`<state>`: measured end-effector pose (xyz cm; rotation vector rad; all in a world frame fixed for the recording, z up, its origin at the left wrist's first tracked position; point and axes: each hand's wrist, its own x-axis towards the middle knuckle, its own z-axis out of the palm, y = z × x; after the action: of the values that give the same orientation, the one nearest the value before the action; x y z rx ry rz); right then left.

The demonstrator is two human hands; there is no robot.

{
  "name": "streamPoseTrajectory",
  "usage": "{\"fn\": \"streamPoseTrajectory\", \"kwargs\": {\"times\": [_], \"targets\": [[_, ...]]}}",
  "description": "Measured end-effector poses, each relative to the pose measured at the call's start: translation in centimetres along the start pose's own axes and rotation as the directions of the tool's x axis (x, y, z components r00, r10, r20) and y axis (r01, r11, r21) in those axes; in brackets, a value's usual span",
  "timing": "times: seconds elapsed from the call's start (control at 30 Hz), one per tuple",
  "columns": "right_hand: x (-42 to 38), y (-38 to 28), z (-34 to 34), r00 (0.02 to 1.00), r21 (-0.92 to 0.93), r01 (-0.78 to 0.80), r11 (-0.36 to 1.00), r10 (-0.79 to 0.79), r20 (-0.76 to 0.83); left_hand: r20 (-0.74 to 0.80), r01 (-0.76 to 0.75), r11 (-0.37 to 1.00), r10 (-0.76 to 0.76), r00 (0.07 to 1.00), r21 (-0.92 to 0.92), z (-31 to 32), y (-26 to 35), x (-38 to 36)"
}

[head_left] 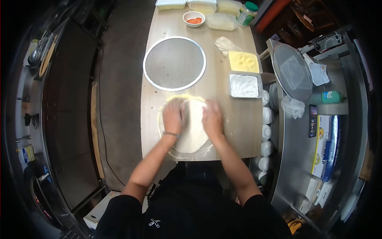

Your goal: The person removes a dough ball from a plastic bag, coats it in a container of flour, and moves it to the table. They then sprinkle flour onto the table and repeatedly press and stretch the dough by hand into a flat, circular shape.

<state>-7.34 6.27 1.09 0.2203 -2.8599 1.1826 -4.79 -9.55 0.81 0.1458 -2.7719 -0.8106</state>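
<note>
A flat, pale round of dough [192, 127] lies on the wooden table near its front edge, with flour and yellowish meal scattered around it. My left hand [174, 116] is on the left part of the dough, a dark band at its wrist. On the right side of the dough, my right hand [213, 118] touches the edge. Motion smears the fingers of both hands, so their grip cannot be made out. Just beyond the dough lies a round mesh pizza screen [174, 63] with a pale metal rim.
To the right stand a tub of yellow meal [244, 62] and a tub of white flour [244, 86], beside a crumpled plastic glove [227, 45]. A bowl with orange-red contents [194, 19], lidded containers [221, 21] and a green-lidded jar [246, 14] are at the back. A steel counter [296, 159] runs alongside.
</note>
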Motion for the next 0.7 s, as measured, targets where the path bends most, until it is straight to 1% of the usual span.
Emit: {"fn": "streamPoseTrajectory", "kwargs": {"times": [0.03,0.07,0.1,0.13,0.17,0.2,0.23,0.27,0.3,0.37,0.4,0.43,0.47,0.5,0.53,0.57,0.6,0.63,0.7], "targets": [[-0.5,0.7,1.5,0.987,0.077,0.126,0.989,-0.132,0.086,0.006,0.012,0.999,-0.012,1.0,-0.049,2.0,-0.2,-2.3],[-1.1,1.6,3.0,0.937,0.017,0.323,0.946,-0.323,0.132,0.089,0.077,0.993,-0.085,0.992,0.085,3.3,0.2,-4.3],[-1.5,1.7,3.6,0.848,-0.032,0.509,0.86,-0.495,0.188,0.161,0.127,0.967,-0.165,0.973,0.221,3.6,0.7,-5.7],[-2.0,2.2,3.5,0.814,-0.176,0.526,0.832,-0.433,0.387,0.235,0.143,0.933,-0.227,0.945,0.329,3.8,0.6,-6.1],[-2.8,2.3,3.6,0.813,-0.174,0.528,0.831,-0.436,0.385,0.233,0.143,0.933,-0.228,0.946,0.331,4.2,0.2,-5.7],[-3.4,2.0,3.4,0.899,-0.275,0.388,0.879,-0.296,0.323,0.207,0.108,0.943,-0.18,0.962,0.315,4.4,0.1,-4.5],[-5.2,1.6,3.2,0.957,-0.361,0.229,0.904,-0.141,0.255,0.192,0.077,0.95,-0.14,0.971,0.303,4.4,-0.1,-4.0],[-7.2,1.1,4.2,0.98,-0.438,0.102,0.893,-0.014,0.199,0.259,-0.115,0.966,0.053,0.965,0.233,4.1,-1.2,-2.4],[-9.4,0.7,5.5,0.983,-0.41,-0.011,0.912,0.084,0.162,0.255,-0.116,0.966,0.055,0.965,0.232,3.5,-1.8,-1.2],[-11.0,-0.8,6.1,0.943,-0.344,-0.131,0.93,0.224,0.246,0.306,-0.271,0.945,0.207,0.929,0.184,1.8,-1.8,0.7],[-9.8,-1.4,5.1,0.964,-0.312,-0.01,0.95,0.092,0.249,0.299,-0.124,0.976,0.066,0.952,0.179,1.3,-0.5,-0.5],[-7.4,-0.9,4.4,0.942,-0.351,0.268,0.897,-0.167,0.291,0.178,-0.027,0.994,0.009,0.984,0.102,2.3,-0.4,-3.1],[-4.3,1.4,4.6,0.843,-0.238,0.444,0.864,-0.312,0.438,0.191,0.149,0.978,-0.175,0.966,0.145,3.5,0.0,-5.3],[-2.4,2.5,4.6,0.704,-0.099,0.588,0.803,-0.447,0.553,0.196,0.316,0.93,-0.351,0.915,0.19,3.8,0.5,-6.3],[-3.1,2.6,4.6,0.7,-0.091,0.583,0.807,-0.443,0.56,0.204,0.323,0.926,-0.36,0.91,0.196,3.8,0.2,-6.7],[-4.0,2.6,4.3,0.814,-0.196,0.464,0.864,-0.328,0.479,0.229,0.184,0.958,-0.234,0.945,0.221,3.8,-0.2,-6.5],[-4.0,2.3,3.7,0.902,-0.295,0.336,0.894,-0.217,0.372,0.243,0.038,0.971,-0.097,0.965,0.237,3.6,-0.3,-5.1],[-6.5,0.9,4.7,0.968,-0.443,0.15,0.884,-0.039,0.25,0.242,0.044,0.971,-0.103,0.965,0.235,3.0,-0.9,-4.0],[-9.5,-2.1,6.1,0.964,-0.457,-0.052,0.888,0.164,0.21,0.361,-0.199,0.969,0.135,0.923,0.146,1.6,-2.6,-2.1]]}}
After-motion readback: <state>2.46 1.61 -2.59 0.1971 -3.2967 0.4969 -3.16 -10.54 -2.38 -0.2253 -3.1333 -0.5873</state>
